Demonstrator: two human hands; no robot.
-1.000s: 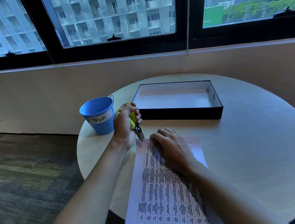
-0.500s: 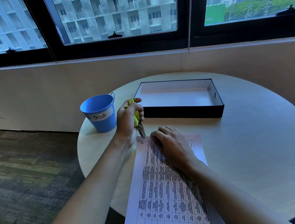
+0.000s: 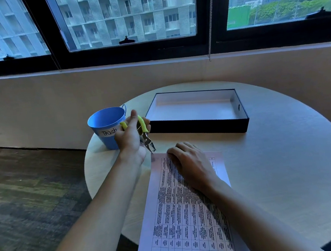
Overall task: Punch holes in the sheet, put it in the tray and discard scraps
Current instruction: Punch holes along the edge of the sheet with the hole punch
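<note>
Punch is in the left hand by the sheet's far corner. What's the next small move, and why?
Probably lower the punch onto the sheet at its far left corner and squeeze: its handles are spread, its nose hovers just off that corner, and the right hand pins the sheet flat.

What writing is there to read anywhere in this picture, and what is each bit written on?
"Trash": handwritten on the white label stuck to the blue bucket.
Printed table on the sheet: many words in the cells, all too small and blurred to read.
Hole punch and tray: no readable marking shows.
</note>
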